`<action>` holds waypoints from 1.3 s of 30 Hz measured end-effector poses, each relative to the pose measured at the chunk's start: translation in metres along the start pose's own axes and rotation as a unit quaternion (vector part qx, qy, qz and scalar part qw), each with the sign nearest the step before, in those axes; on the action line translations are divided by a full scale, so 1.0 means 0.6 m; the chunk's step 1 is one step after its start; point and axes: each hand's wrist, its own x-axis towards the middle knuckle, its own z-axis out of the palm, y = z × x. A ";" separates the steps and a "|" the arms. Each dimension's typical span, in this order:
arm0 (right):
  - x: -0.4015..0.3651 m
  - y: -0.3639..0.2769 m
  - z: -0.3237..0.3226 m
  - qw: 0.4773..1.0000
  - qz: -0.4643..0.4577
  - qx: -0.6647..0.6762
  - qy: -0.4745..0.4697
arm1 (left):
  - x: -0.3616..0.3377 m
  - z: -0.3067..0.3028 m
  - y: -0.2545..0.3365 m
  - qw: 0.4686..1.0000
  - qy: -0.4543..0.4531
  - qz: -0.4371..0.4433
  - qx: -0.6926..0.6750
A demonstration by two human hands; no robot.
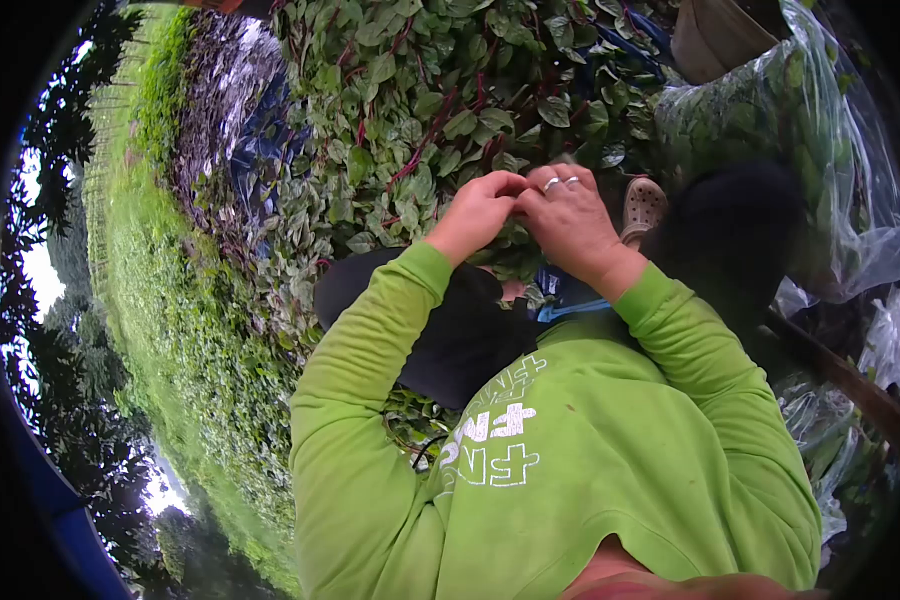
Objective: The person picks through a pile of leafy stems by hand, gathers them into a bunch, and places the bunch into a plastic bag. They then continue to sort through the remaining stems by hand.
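My left hand (480,212) is closed, its thumb and fingers pinched together at the tips. Touching it is my right hand (570,215), also closed, with rings on its fingers. What the fingertips hold is too small or hidden to make out. Both hands are over my lap, at the near edge of a large heap of green leaves with reddish-purple stems (420,110).
A clear plastic bag (840,170) with green leaves inside stands at the right. Near my right hand is a tan clog (645,205). A brown stick (850,385) and loose plastic (885,340) lie lower right. Blue sheeting (260,130) and grass (160,290) are at the left.
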 end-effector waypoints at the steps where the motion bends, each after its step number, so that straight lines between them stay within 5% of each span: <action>1: -0.004 0.005 0.004 1.000 -0.012 -0.007 0.023 | 0.004 -0.004 -0.009 0.998 -0.004 -0.020 -0.063; 2: -0.006 0.006 0.010 0.999 -0.023 -0.014 0.045 | 0.004 -0.011 -0.013 0.991 -0.006 -0.041 -0.125; 4: -0.011 0.007 0.036 0.996 -0.020 0.028 0.081 | 0.001 -0.034 0.020 0.992 -0.073 -0.104 -0.006; 8: -0.001 -0.002 0.038 0.974 0.018 0.224 -0.026 | 0.011 -0.072 0.090 0.943 -0.217 -0.201 0.150; 11: 0.002 -0.007 0.063 0.967 0.025 0.252 -0.036 | 0.045 -0.134 0.117 0.881 -0.321 -0.236 0.257; 13: 0.000 -0.003 0.079 0.962 0.069 0.257 -0.061 | 0.063 -0.178 0.087 0.921 -0.243 -0.220 0.211; 14: -0.011 -0.002 0.093 0.957 0.117 0.254 -0.077 | 0.077 -0.199 0.039 0.913 -0.171 -0.123 0.349; 16: -0.036 0.018 0.131 0.937 0.220 0.225 -0.154 | 0.123 -0.236 -0.084 0.809 -0.012 0.093 0.581; 18: -0.075 0.055 0.199 0.897 0.306 0.172 -0.267 | 0.149 -0.225 -0.136 0.825 -0.007 -0.055 0.563; 21: -0.158 0.087 0.316 0.854 0.365 0.238 -0.285 | 0.188 -0.198 -0.204 0.834 0.021 -0.079 0.545; 23: -0.156 0.097 0.369 0.806 0.350 0.352 -0.322 | 0.207 -0.171 -0.238 0.862 0.039 -0.061 0.502; 26: -0.113 0.085 0.396 0.538 0.550 0.598 -0.226 | 0.199 -0.149 -0.248 0.880 0.044 0.000 0.473; 29: -0.081 0.089 0.406 0.530 0.546 0.632 -0.146 | 0.187 -0.138 -0.222 0.871 0.022 0.018 0.490; 35: -0.049 0.098 0.397 0.337 0.563 0.754 -0.024 | 0.250 -0.129 -0.196 0.904 -0.004 0.041 0.426; 39: -0.013 0.114 0.358 0.344 0.535 0.770 0.045 | 0.295 -0.104 -0.104 0.922 -0.082 0.076 0.371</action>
